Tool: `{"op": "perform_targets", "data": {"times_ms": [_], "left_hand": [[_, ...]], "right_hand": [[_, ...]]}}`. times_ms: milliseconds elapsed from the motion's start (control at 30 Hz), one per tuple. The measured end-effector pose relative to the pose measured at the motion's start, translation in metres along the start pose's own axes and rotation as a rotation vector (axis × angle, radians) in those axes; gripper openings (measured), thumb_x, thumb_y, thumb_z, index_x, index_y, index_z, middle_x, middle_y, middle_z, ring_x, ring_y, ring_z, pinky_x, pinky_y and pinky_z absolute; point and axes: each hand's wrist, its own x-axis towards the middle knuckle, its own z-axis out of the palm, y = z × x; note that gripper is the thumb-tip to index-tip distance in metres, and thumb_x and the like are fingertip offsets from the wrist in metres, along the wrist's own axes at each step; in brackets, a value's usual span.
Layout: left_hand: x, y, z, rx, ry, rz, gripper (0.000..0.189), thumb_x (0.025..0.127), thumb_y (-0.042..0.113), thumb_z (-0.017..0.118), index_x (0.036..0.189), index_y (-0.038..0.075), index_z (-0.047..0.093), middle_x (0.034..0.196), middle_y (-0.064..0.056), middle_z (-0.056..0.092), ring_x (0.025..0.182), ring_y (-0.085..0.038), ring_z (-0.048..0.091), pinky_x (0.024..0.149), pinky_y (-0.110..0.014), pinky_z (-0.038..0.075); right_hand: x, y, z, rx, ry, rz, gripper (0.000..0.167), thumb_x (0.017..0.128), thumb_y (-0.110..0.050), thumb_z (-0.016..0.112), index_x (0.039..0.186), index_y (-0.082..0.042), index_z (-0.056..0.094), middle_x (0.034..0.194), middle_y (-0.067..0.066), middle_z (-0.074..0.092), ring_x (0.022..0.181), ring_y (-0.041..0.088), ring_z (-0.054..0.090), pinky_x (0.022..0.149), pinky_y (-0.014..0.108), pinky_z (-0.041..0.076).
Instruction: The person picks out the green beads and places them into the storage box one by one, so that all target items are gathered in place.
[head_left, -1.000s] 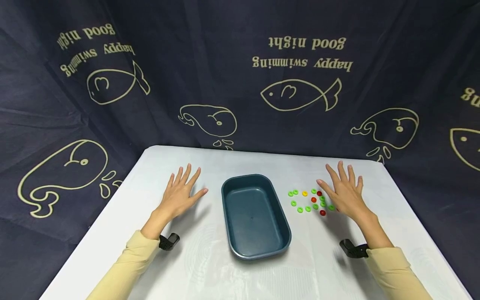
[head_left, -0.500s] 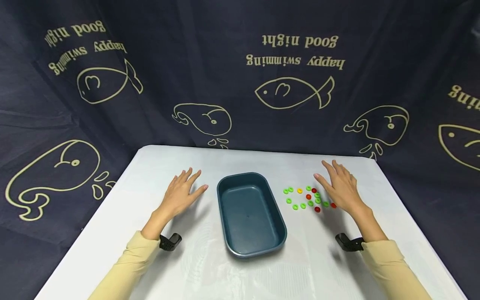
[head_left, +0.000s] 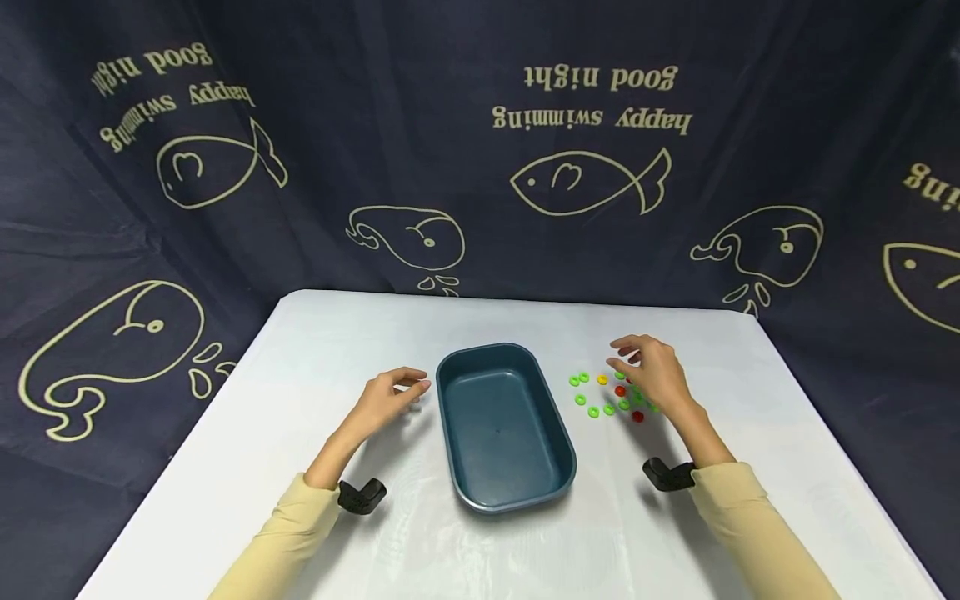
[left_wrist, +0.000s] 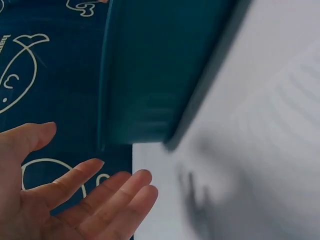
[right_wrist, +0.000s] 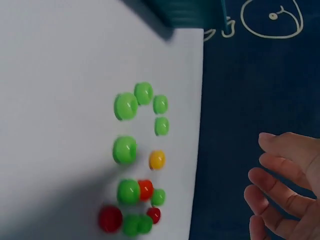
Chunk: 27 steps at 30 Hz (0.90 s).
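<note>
A dark teal rectangular tub (head_left: 498, 429) stands on the white table, nothing inside it. Just left of its far-left wall hovers my left hand (head_left: 381, 404), fingers loosely bent and holding nothing; the left wrist view shows its fingers (left_wrist: 120, 200) apart from the tub's wall. To the tub's right lie several small beads: green rings (right_wrist: 125, 150), a yellow one (right_wrist: 157, 159) and a few red ones (right_wrist: 110, 218). Above the right part of these beads hangs my right hand (head_left: 654, 375), its fingers loosely curved with nothing between them, covering some beads in the head view.
The white table (head_left: 360, 333) reaches back to a dark curtain (head_left: 480, 150) printed with fish, whales and lettering. A black wrist camera (head_left: 362, 497) is strapped on the left wrist, and another black camera (head_left: 667, 475) on the right.
Both hands have come inward and lower, the left toward the tub and the right over the beads. Their spread fingers have bent. The view has shifted slightly; tub and beads stay put.
</note>
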Motion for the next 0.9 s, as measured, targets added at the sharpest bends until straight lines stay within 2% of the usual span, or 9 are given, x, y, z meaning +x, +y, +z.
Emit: {"op": "perform_targets", "data": {"times_ms": [167,433,667,900], "left_hand": [[-0.003,-0.003,0.009,-0.108,-0.048,-0.031,0.037,0.094,0.031,0.056,0.117,0.004,0.062,0.112,-0.018,0.067,0.093,-0.033,0.068,0.07,-0.039,0.058],[-0.006,-0.008,0.02,-0.19,-0.067,-0.034,0.033,0.092,0.029,0.06,0.109,0.0,0.063,0.107,-0.022,0.067,0.092,-0.034,0.068,0.07,-0.039,0.058],[-0.007,-0.011,0.029,-0.21,-0.069,-0.048,0.03,0.091,0.028,0.062,0.104,0.001,0.064,0.101,-0.02,0.07,0.09,-0.032,0.069,0.072,-0.038,0.058],[-0.008,-0.016,0.034,-0.245,-0.077,-0.051,0.029,0.092,0.026,0.06,0.105,0.0,0.064,0.101,-0.02,0.069,0.09,-0.031,0.069,0.076,-0.039,0.057]], "right_hand": [[-0.001,-0.003,0.015,-0.002,-0.078,-0.008,0.025,0.083,-0.017,0.071,0.103,-0.003,0.069,0.097,0.018,0.069,0.083,0.031,0.065,0.065,0.04,0.052],[-0.013,-0.004,0.041,0.003,-0.175,-0.029,0.02,0.078,-0.016,0.075,0.095,-0.006,0.072,0.091,0.013,0.07,0.076,0.022,0.064,0.059,0.031,0.048],[-0.019,0.003,0.058,-0.003,-0.189,-0.047,0.017,0.075,-0.013,0.077,0.09,-0.006,0.072,0.082,0.008,0.068,0.071,0.017,0.061,0.056,0.028,0.047],[-0.02,0.007,0.067,-0.005,-0.142,-0.064,0.016,0.074,-0.01,0.077,0.089,-0.005,0.073,0.077,0.007,0.068,0.07,0.016,0.062,0.06,0.03,0.05]]}}
